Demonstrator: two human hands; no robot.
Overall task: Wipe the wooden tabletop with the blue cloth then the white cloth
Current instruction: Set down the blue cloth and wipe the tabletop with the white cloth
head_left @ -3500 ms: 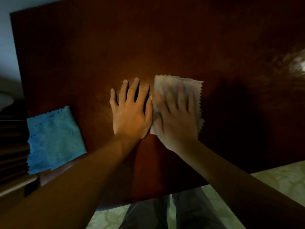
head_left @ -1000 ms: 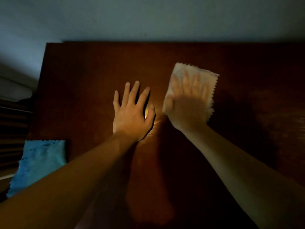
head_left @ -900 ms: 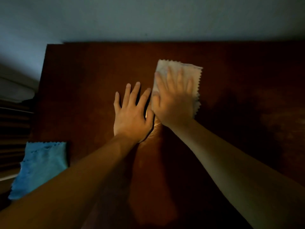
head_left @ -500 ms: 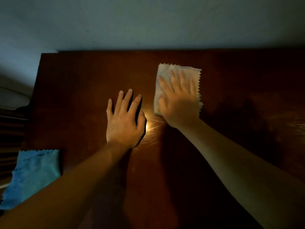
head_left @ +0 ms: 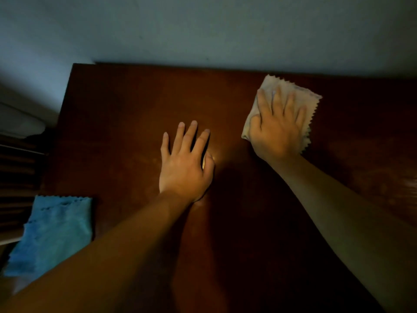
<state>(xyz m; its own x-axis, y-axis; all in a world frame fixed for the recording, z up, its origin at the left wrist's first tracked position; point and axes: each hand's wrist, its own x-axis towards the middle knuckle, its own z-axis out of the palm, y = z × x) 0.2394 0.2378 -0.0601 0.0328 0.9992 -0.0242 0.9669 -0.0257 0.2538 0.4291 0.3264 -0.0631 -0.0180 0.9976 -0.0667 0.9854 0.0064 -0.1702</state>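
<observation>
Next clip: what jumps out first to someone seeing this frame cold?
Two bare forearms reach across a dark wooden tabletop. The right hand presses flat on a white cloth near the far edge by the wall, while the left hand lies palm-down mid-table, beside a small bright glare. A blue cloth hangs over the near-left edge, untouched.

A dim view looks down on a dark wooden tabletop [head_left: 126, 123] against a pale wall [head_left: 203, 28]. The right hand [head_left: 276, 129] lies flat, fingers spread, on a white cloth [head_left: 309, 102] with zigzag edges near the table's far edge. The left hand [head_left: 185, 163] rests palm down on bare wood at the centre. A blue cloth [head_left: 52, 231] lies at the table's left edge, apart from both hands.
</observation>
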